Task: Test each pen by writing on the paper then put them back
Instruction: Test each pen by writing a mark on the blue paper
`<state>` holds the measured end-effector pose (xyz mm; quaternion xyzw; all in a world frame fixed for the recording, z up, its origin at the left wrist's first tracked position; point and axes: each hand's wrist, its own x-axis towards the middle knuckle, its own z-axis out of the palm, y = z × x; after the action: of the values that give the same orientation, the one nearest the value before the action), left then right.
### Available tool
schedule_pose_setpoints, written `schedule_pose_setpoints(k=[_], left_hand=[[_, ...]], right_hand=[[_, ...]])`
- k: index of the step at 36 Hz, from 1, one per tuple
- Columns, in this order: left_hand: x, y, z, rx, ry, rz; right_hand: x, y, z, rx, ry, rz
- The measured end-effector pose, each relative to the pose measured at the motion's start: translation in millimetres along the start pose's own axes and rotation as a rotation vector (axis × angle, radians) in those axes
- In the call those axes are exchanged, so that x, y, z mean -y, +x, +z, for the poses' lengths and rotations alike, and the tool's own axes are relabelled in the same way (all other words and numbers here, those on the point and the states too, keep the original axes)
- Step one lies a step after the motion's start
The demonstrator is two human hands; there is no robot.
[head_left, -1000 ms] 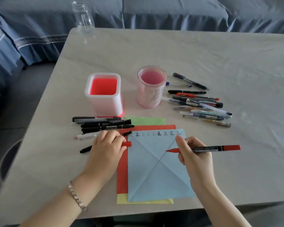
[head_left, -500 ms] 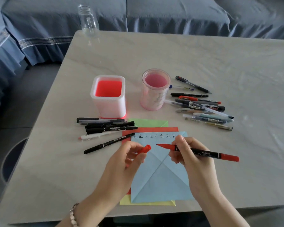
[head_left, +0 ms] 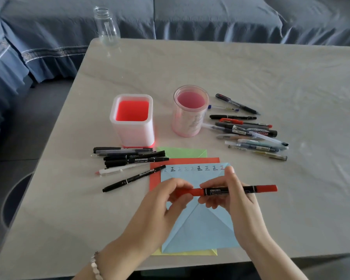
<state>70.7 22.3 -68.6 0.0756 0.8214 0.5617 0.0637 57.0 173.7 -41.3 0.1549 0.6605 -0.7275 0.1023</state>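
Two grips meet on one red marker [head_left: 216, 191], which is held level just above the blue paper [head_left: 202, 229]. The left hand [head_left: 160, 207] pinches its red cap end between thumb and curled fingers. The right hand [head_left: 236, 199] clamps thumb and fingers round the black barrel. From the paper, black pens [head_left: 129, 156] lie at 10 o'clock, a square holder [head_left: 133, 134] at 11, a round holder [head_left: 187, 126] at 12, and a loose pen pile [head_left: 249, 132] at 2.

Home living room. Blue fabric-covered sofa [head_left: 210, 17] with stitched trim spans top of frame, right behind pale stone-look counter [head_left: 251, 73]. Clear glass bottle [head_left: 106, 27] at counter's upper-left corner. Mid-frame: square pen pot [head_left: 132, 126], round pen pot [head_left: 190, 118], loose pens [head_left: 249, 132], coloured paper sheets [head_left: 200, 229], household stationery.
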Motion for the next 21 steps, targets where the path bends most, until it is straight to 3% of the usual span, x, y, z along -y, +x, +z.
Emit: schedule_pose_setpoints(k=[7, 13, 18, 21], left_hand=[[-2.9, 7.7, 13.6, 0.184, 0.189, 0.044], [-17.3, 20.8, 15.3, 0.318, -0.171, -0.191], [-35.8, 29.6, 12.1, 0.555, -0.558, -0.379], [-39.0, 29.5, 16.3, 0.525, -0.487, -0.374]], right_hand=[[-9.6, 0.0, 9.8, -0.124, 0.044, 0.063], [1.8, 7.5, -7.1, -0.034, -0.052, -0.015], [7.9, 3.8, -16.9, 0.031, -0.09, -0.138], [5.8, 3.8, -21.4, 0.02, -0.076, -0.146]])
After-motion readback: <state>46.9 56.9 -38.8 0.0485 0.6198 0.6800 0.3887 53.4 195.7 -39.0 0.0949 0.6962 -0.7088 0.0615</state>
